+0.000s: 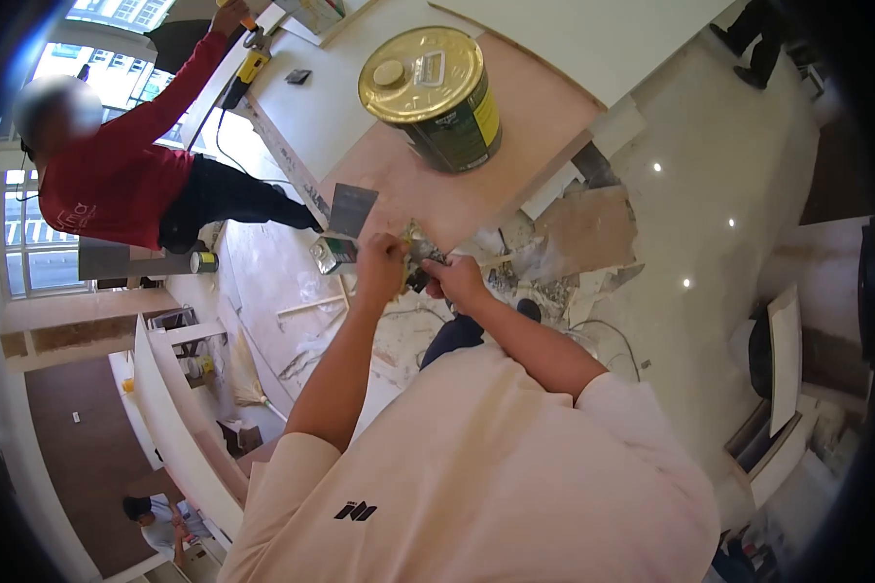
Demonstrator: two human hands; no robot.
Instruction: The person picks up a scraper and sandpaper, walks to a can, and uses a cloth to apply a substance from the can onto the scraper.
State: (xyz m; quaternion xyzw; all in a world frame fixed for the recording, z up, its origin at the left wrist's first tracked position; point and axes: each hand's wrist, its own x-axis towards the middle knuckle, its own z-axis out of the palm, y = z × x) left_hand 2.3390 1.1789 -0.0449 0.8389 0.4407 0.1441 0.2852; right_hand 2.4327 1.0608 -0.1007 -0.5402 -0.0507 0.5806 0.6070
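Note:
My left hand [383, 262] is closed, its fingers pinched together beside a yellowish, ragged bit of material; what exactly they hold is too small to make out. Close by on the right, my right hand [457, 282] grips a small dark-handled tool [420, 280] with a greyish, smeared part pointing toward the left hand. Both hands are at the near edge of a worktable [525, 126]. Ahead of them stands a large metal can [447, 136] with a gold lid. A dark grey flat square piece [352, 209] lies at the table's edge, just beyond my left hand.
A smaller tin [333, 255] stands below the table edge. Broken board pieces [588, 233] and debris litter the floor. To the left, a person in a red top [102, 185] reaches toward a yellow power tool [251, 68]. A broom [246, 374] lies lower left.

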